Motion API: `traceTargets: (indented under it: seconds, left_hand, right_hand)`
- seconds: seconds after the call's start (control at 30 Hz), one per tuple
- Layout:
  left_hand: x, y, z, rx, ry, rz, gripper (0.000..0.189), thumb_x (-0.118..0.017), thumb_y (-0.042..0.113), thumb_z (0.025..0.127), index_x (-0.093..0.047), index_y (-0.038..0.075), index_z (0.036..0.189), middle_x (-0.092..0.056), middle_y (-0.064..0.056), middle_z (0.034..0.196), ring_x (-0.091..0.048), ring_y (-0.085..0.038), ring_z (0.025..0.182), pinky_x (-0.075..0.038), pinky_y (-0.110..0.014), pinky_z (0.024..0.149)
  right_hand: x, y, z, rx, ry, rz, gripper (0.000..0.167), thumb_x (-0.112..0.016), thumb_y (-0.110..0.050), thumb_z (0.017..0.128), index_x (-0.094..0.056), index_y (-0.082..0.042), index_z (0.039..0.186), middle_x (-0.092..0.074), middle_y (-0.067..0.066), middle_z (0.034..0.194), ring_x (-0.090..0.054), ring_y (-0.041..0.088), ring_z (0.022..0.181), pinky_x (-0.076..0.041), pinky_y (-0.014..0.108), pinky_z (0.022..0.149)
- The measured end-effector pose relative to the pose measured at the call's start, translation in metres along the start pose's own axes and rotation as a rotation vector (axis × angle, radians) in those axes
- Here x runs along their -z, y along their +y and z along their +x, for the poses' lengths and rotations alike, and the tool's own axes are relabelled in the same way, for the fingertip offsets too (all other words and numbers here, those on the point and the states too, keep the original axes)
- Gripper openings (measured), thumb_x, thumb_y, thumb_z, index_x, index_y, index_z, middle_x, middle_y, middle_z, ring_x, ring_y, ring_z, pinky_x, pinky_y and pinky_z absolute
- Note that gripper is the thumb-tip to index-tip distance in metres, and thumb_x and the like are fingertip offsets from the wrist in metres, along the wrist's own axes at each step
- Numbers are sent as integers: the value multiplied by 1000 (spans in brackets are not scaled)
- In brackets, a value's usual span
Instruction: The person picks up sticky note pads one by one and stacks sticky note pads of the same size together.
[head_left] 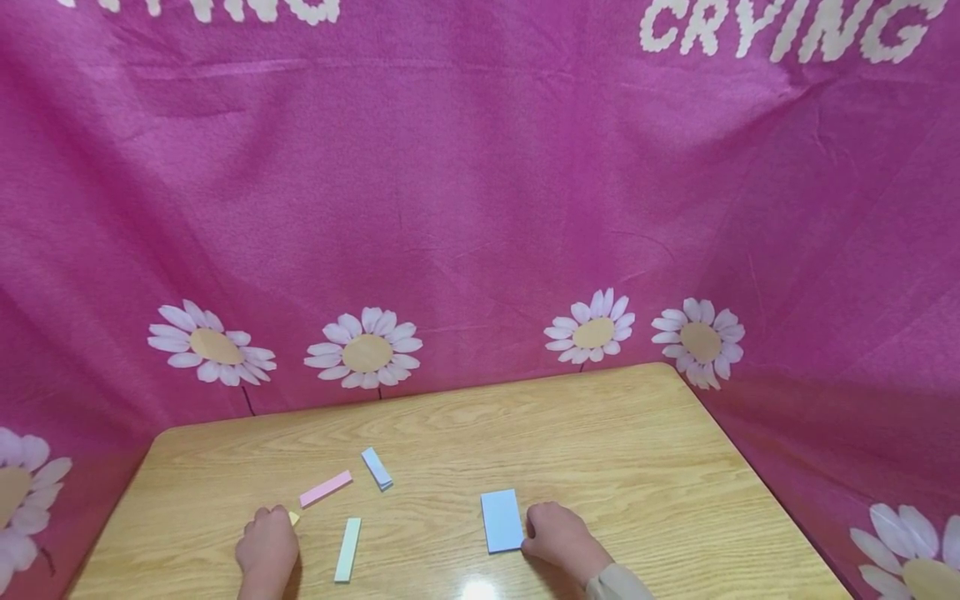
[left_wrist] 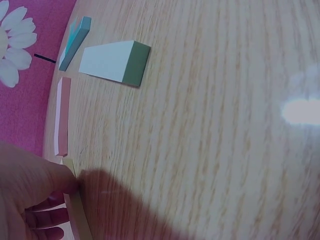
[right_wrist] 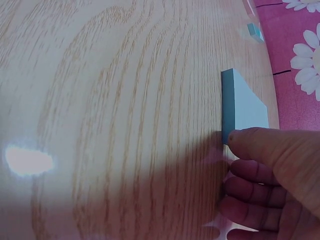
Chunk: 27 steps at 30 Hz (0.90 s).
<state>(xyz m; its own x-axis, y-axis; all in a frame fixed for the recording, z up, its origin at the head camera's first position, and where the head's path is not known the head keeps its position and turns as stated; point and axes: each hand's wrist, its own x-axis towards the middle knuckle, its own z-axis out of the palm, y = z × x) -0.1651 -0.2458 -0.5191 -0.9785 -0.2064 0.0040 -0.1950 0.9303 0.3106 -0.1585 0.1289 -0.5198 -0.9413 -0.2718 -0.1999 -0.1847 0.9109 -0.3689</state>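
In the head view my left hand (head_left: 267, 546) is over a narrow yellow sticky-note pad (head_left: 295, 517), most of it hidden there. The left wrist view has the thumb on the pad's near edge and the fingers on its far side, gripping it at the table. A wider light blue sticky-note pad (head_left: 502, 521) lies flat, right of centre. Beside it rests my right hand (head_left: 561, 540), its thumb (right_wrist: 252, 143) touching the near right corner and its other fingers loosely curled by the tabletop.
Three more narrow pads lie around the left hand: pink (head_left: 326, 489), pale green (head_left: 347, 550) and pale blue (head_left: 377, 468), the last with a lifted sheet. The wooden table (head_left: 600, 450) meets a pink daisy-print cloth (head_left: 480, 208) behind and at the sides.
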Motion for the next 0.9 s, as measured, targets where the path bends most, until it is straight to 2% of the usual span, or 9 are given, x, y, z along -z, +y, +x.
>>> traceTargets:
  seconds: [0.33,0.6,0.9]
  left_hand:
    - [2,2,0,-17,-44,18,10,-49,-5,78,-53,-12,84,-49,-23,76,-51,-42,73,-45,-53,56]
    - [4,3,0,-54,-73,68,11,-47,-4,82,-57,-5,85,-51,-20,78,-53,-40,75,-45,-51,58]
    - [2,3,3,-78,-116,96,10,-51,-3,81,-58,2,86,-51,-15,78,-54,-36,75,-44,-49,60]
  right_hand:
    - [0,0,-1,7,17,-2,18,-66,-12,67,-50,-10,59,-44,-4,55,-37,12,51,-35,27,48]
    - [0,0,0,-6,6,2,18,-66,-13,67,-50,-10,59,-44,-4,55,-38,11,51,-36,27,48]
    - [1,0,-2,8,22,9,17,-64,-12,65,-48,-10,58,-43,-4,54,-37,12,50,-35,27,47]
